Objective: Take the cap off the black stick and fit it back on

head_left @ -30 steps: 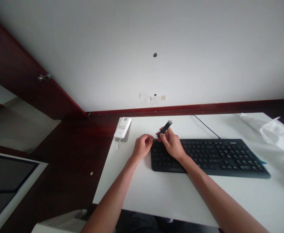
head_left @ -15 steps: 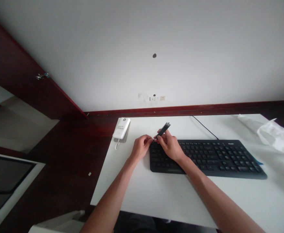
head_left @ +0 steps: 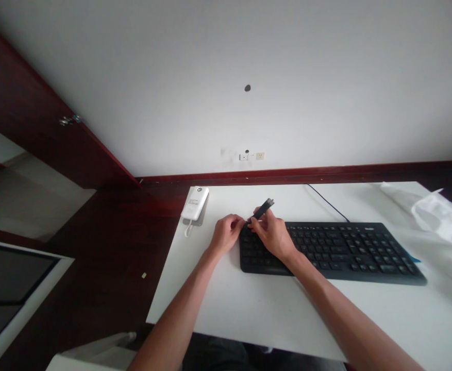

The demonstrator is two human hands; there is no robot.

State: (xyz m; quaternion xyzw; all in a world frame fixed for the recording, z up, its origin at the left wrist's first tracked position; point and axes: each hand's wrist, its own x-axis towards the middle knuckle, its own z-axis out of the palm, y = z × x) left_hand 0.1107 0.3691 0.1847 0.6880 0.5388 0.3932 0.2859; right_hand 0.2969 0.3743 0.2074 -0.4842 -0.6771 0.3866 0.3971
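Observation:
A black keyboard point(head_left: 337, 250) lies on the white table in front of me. My right hand point(head_left: 274, 234) rests over its left part, fingers wrapped round a thick black pen-shaped tool point(head_left: 263, 207). The tool slants up to the right and ends in a greyish tip; its lower end is hidden by my fingers. At the keyboard's upper left corner, my left hand point(head_left: 227, 233) is closed in a pinch, its fingertips close to the tool's low end. Whatever it pinches is too small to make out.
On the table's far left lies a white power bank point(head_left: 195, 203) with a short looped cable. A white crumpled bag point(head_left: 442, 216) sits at the right. The keyboard's black cable point(head_left: 328, 202) runs over the back edge. A dark red door point(head_left: 36, 98) stands at the left.
The view has shifted very slightly. Both hands stay at the keyboard's upper left corner, and the black tool in my right hand leans a little lower to the right.

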